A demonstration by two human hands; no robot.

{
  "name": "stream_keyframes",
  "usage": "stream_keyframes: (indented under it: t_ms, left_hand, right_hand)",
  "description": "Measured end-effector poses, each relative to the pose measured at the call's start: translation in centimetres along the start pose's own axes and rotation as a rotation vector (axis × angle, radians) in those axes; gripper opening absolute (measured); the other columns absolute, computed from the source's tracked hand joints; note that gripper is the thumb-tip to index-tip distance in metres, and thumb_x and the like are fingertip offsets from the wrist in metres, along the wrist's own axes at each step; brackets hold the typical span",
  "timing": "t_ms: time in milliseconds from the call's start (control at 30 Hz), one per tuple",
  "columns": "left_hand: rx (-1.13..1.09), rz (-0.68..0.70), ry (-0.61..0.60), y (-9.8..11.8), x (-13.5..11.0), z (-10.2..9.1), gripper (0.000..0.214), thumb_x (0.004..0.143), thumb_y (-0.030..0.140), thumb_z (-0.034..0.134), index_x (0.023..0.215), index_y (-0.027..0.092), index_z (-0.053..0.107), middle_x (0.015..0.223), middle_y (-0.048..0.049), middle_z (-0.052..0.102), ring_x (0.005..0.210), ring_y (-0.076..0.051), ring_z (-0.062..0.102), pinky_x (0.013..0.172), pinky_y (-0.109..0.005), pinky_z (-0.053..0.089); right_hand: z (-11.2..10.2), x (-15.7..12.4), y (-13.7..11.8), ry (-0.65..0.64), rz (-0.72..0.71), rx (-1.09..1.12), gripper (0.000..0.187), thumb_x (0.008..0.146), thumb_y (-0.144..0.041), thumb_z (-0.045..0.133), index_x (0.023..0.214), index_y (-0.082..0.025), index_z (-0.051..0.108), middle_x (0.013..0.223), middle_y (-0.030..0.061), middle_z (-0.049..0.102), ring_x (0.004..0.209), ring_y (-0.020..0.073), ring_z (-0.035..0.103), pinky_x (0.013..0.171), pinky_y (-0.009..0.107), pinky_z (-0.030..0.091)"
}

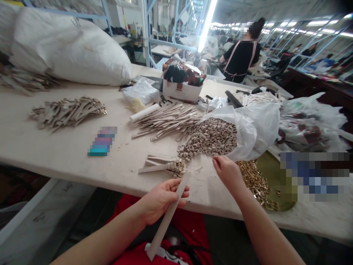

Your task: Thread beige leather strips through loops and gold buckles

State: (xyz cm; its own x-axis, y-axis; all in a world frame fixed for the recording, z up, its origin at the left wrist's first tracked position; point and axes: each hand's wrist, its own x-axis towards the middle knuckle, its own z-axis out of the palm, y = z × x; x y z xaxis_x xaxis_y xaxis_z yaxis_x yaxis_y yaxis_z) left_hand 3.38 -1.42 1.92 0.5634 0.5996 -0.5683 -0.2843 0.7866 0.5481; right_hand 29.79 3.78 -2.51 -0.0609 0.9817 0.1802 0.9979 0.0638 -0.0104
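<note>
My left hand (162, 198) is closed around a long beige strap (168, 217) that slants from the table edge down toward my lap. My right hand (227, 171) hovers over the table edge with its fingers curled together, beside a heap of gold metal buckles (255, 182); what it pinches, if anything, I cannot make out. Just beyond my hands lie a few straps with gold buckles fitted (162, 165). Behind them is a pile of small beige loops (211, 138) spilling from a white plastic bag (256, 127).
More beige straps lie fanned at centre (168, 119) and in a heap at left (67, 110). A large white sack (68, 48) and a small box of scraps (182, 86) sit at the back. A person in a black top (241, 55) works beyond the table (55, 151).
</note>
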Motion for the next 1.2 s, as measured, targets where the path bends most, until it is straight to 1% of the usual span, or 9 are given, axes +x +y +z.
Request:
stream_keyframes:
  t_ms: [100,233,400,533,867,967,1033,1133,1200]
  left_hand:
    - [-0.013,0.031,0.023,0.0,0.3,0.0,0.054,0.058,-0.006,0.052,0.107,0.014,0.055,0.108,-0.0103,0.056,0.099,-0.018,0.054,0.07,-0.022,0.048]
    - [-0.043,0.024,0.057,0.2,0.3,0.0,0.055,0.056,-0.007,0.05,0.107,0.014,0.054,0.108,-0.0105,0.057,0.098,-0.019,0.054,0.07,-0.024,0.048]
    - [-0.092,-0.019,0.028,0.1,0.7,-0.6,0.051,0.057,-0.006,0.051,0.105,0.013,0.056,0.106,-0.0104,0.058,0.093,-0.017,0.056,0.07,-0.024,0.048]
    - [-0.108,-0.036,0.016,0.0,1.0,-0.8,0.044,0.06,-0.005,0.051,0.1,0.012,0.059,0.104,-0.01,0.058,0.089,-0.015,0.057,0.068,-0.022,0.049]
    - [-0.214,-0.069,-0.02,-0.2,0.3,-1.1,0.03,0.068,-0.003,0.05,0.094,0.008,0.061,0.099,-0.0109,0.06,0.08,-0.013,0.059,0.067,-0.021,0.05]
    - [-0.219,-0.073,-0.025,-0.5,0.1,-1.4,0.026,0.069,-0.002,0.051,0.091,0.007,0.062,0.097,-0.0109,0.061,0.077,-0.013,0.06,0.067,-0.021,0.05]
    - [-0.219,-0.069,-0.033,-0.7,0.0,-1.5,0.025,0.069,-0.001,0.052,0.09,0.008,0.062,0.098,-0.0109,0.061,0.078,-0.013,0.06,0.067,-0.021,0.05]
    - [-0.221,-0.058,-0.051,-0.8,-0.1,-1.5,0.027,0.069,-0.001,0.053,0.093,0.009,0.062,0.101,-0.011,0.061,0.081,-0.014,0.06,0.068,-0.021,0.05]
    - [-0.214,-0.062,-0.064,-0.9,-0.2,-1.5,0.028,0.069,0.0,0.053,0.095,0.01,0.062,0.102,-0.011,0.061,0.081,-0.013,0.06,0.068,-0.021,0.05]
  right_hand:
    - [0.9,2.8,-0.9,-0.046,0.038,0.014,0.03,0.087,-0.021,0.036,0.112,-0.013,0.051,0.107,0.0135,0.059,0.097,0.0206,0.054,0.081,0.028,0.039]
    - [2.7,5.1,-0.6,-0.127,0.113,-0.034,0.03,0.084,-0.024,0.044,0.11,-0.014,0.054,0.108,0.0167,0.055,0.09,0.0238,0.056,0.071,0.029,0.039]
    - [3.6,4.1,-0.5,-0.213,0.089,-0.055,0.024,0.086,-0.027,0.04,0.095,-0.019,0.061,0.09,0.0106,0.058,0.074,0.0187,0.058,0.062,0.026,0.036]
    - [3.4,3.0,-0.4,-0.232,0.062,-0.054,0.024,0.087,-0.027,0.04,0.096,-0.02,0.061,0.091,0.0086,0.058,0.075,0.0172,0.058,0.062,0.024,0.036]
    - [2.6,2.8,-0.4,-0.096,0.109,0.031,0.028,0.085,-0.018,0.04,0.105,-0.019,0.059,0.099,0.0089,0.058,0.075,0.0175,0.058,0.066,0.026,0.04]
    - [1.6,2.2,-1.2,0.066,0.156,0.25,0.028,0.083,-0.018,0.042,0.106,-0.016,0.058,0.102,0.0112,0.056,0.086,0.0206,0.056,0.075,0.03,0.041]
    - [1.0,1.1,-2.4,0.129,0.2,0.559,0.026,0.081,-0.023,0.047,0.104,-0.016,0.058,0.097,0.0096,0.058,0.086,0.0206,0.056,0.076,0.032,0.042]
    - [0.7,-1.5,-5.1,0.017,0.333,1.155,0.031,0.075,-0.035,0.057,0.101,-0.018,0.056,0.077,0.0021,0.06,0.066,0.0157,0.056,0.063,0.03,0.045]
    - [0.9,-3.4,-7.0,-0.07,0.421,1.397,0.032,0.07,-0.038,0.064,0.095,-0.019,0.058,0.066,-0.002,0.057,0.056,0.0122,0.053,0.056,0.027,0.044]
